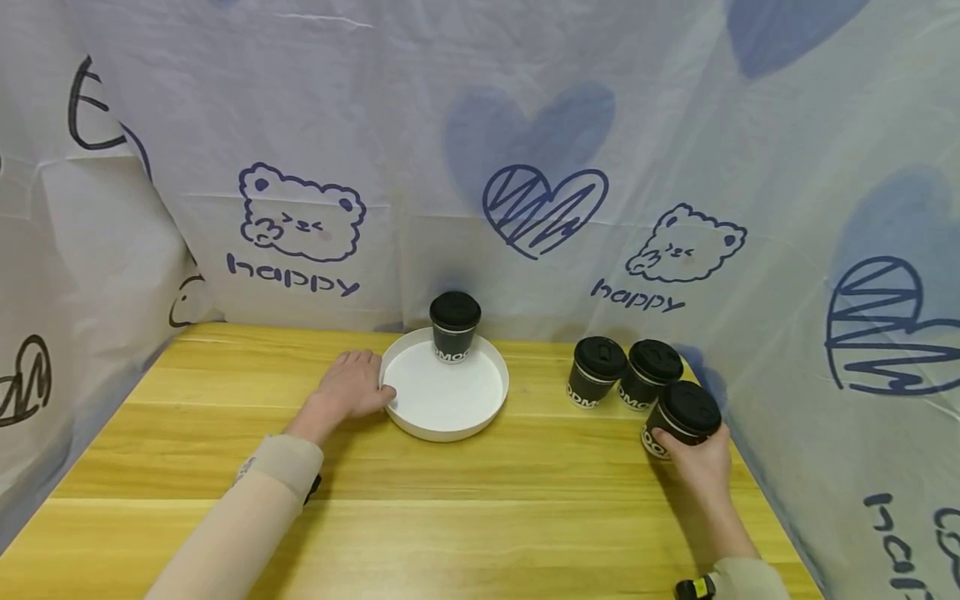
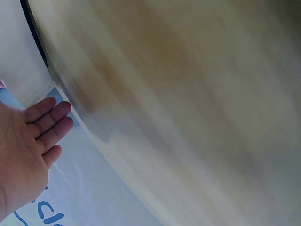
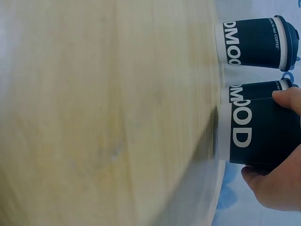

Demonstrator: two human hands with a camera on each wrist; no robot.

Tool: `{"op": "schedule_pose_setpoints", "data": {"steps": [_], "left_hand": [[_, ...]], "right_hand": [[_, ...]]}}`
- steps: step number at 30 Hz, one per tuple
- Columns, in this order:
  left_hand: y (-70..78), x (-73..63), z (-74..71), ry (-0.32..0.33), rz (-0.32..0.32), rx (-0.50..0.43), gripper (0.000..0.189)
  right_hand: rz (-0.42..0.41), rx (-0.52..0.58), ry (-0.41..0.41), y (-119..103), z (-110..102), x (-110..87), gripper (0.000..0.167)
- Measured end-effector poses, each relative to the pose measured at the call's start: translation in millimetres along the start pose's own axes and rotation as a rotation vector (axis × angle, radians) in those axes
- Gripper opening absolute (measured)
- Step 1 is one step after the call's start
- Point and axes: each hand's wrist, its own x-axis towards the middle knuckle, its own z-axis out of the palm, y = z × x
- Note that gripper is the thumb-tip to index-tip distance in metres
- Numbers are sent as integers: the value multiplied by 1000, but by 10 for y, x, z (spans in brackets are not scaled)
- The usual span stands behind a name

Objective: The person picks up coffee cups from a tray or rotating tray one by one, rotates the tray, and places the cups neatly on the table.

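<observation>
My right hand (image 1: 708, 462) grips a black lidded paper coffee cup (image 1: 688, 410), thumb on one side and fingers round the other. In the right wrist view, the held cup (image 3: 254, 134) shows white lettering and a pale base band. Two matching cups, one at the left (image 1: 596, 371) and one in the middle (image 1: 649, 373), stand just beyond it. At the left rim of a round white tray (image 1: 442, 417) rests my left hand (image 1: 348, 387), its thumb reaching the rim. Its fingers (image 2: 51, 117) look nearly straight in the left wrist view. Another lidded cup (image 1: 454, 329) stands upright at the tray's back.
The wooden table (image 1: 480, 517) ends at a printed cloth (image 1: 420, 167) hanging behind it and along both sides. The cups on the right stand near the table's right edge, close to the cloth.
</observation>
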Motion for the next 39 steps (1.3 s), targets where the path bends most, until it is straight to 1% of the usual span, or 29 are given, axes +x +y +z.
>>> {"op": "schedule_pose_setpoints", "data": {"steps": [3, 7, 14, 17, 20, 25, 28, 30, 34, 39], "left_hand": [[0, 0, -5, 0, -3, -1, 80], [-3, 6, -1, 4, 1, 2, 80], [1, 7, -12, 7, -5, -1, 79], [2, 14, -15, 7, -8, -5, 80], [3, 10, -13, 11, -2, 6, 79], [4, -4, -17, 11, 1, 5, 80], [5, -4, -15, 11, -2, 1, 80], [2, -3, -14, 9, -3, 1, 80], [9, -3, -17, 3, -2, 4, 81], [18, 0, -8, -4, -3, 10, 81]], "right_hand": [[22, -9, -12, 5, -14, 2, 106], [25, -15, -8, 41, -21, 20, 106], [-14, 3, 3, 69, -13, 53, 99], [-15, 2, 4, 70, -12, 57, 99], [-4, 5, 4, 70, -13, 52, 104], [1, 29, 6, 44, -26, 34, 120], [-31, 54, 37, 1, -39, 33, 125], [-62, 63, 64, -40, -54, 38, 124], [-124, 29, 113, -151, -110, 46, 121], [-189, -20, 133, -367, -178, 21, 118]]}}
